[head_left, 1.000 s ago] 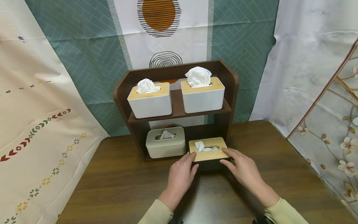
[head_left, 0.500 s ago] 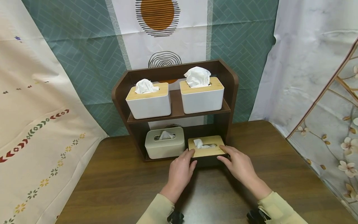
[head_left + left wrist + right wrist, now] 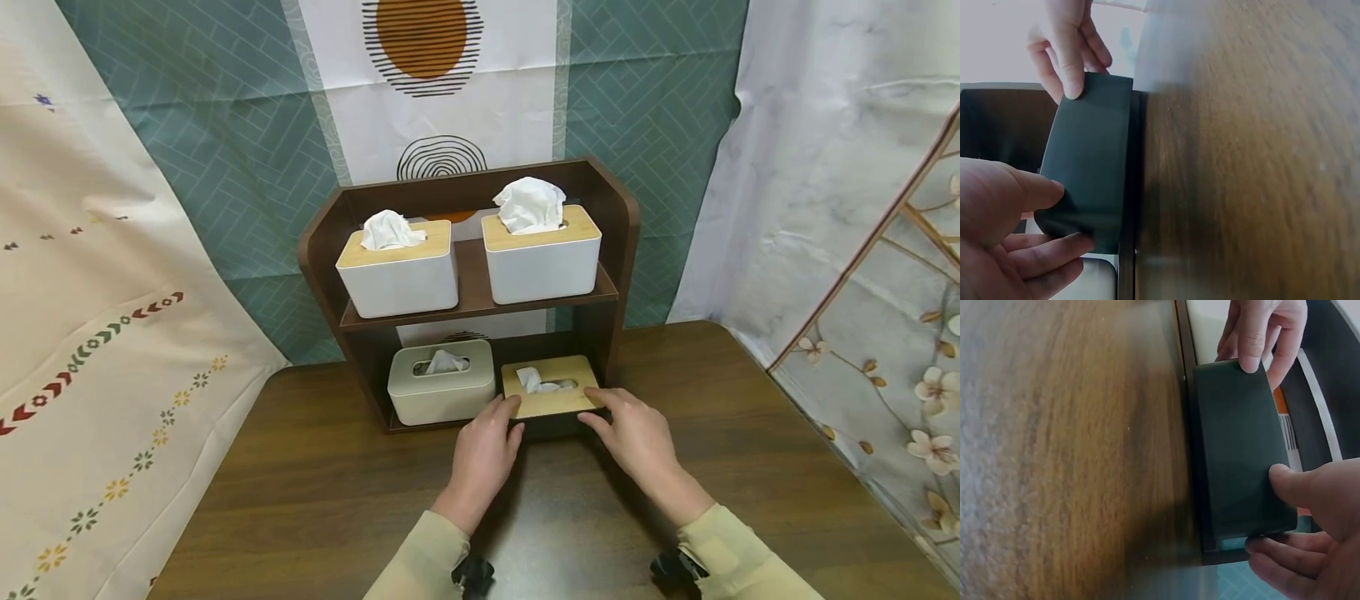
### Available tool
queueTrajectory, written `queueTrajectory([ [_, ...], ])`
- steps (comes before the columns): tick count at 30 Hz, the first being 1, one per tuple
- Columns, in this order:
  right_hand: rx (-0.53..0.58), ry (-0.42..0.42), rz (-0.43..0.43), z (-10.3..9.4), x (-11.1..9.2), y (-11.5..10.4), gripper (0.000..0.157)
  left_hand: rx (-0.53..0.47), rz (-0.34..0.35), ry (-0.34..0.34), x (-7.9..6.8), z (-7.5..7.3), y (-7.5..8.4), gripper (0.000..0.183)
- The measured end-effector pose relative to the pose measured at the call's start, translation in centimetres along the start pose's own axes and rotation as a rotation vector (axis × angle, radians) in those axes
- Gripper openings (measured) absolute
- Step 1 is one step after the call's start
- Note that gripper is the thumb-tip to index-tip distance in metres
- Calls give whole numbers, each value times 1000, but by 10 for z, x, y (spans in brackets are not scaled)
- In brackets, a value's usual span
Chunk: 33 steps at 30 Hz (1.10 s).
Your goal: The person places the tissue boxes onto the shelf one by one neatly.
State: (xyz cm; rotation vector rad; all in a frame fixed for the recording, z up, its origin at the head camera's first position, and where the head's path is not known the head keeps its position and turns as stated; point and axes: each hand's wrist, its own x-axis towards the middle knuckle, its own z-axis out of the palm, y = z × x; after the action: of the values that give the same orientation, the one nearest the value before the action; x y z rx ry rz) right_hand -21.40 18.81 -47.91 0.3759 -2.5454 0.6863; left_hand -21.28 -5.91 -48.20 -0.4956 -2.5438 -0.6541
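Note:
A dark tissue box with a light wooden lid sits at the right of the shelf unit's lower level, a tissue poking from its slot. My left hand grips its left end, thumb on the dark front face and fingers along the side. At the other end my right hand holds it the same way, thumb on the front. In the right wrist view, the box's lower edge is right at the shelf's front edge. Close on the left stands a beige tissue box.
The dark brown two-level shelf unit stands at the back of the wooden table. Two white tissue boxes with wooden lids, one left and one right, occupy its upper level. Patterned cloths hang around the table.
Both hands have moved the dark tissue box a little away from me, deeper into the lower level and slightly to the left. The other boxes keep their places.

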Motion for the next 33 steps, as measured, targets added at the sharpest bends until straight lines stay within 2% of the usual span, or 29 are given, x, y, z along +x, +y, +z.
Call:
queueTrajectory([
  [8, -29, 82, -30, 7, 3, 1, 38, 118, 5, 83, 1, 3, -1, 33],
  [16, -80, 108, -31, 11, 7, 2, 35, 223, 8, 140, 4, 4, -3, 31],
  [19, -111, 122, -39, 12, 9, 3, 35, 238, 11, 156, 7, 5, -4, 30],
  [25, -145, 131, -40, 14, 12, 4, 33, 263, -3, 144, 12, 10, -6, 29],
  [33, -164, 108, -4, 19, 17, 7, 34, 265, -6, 170, 17, 17, -8, 30],
])
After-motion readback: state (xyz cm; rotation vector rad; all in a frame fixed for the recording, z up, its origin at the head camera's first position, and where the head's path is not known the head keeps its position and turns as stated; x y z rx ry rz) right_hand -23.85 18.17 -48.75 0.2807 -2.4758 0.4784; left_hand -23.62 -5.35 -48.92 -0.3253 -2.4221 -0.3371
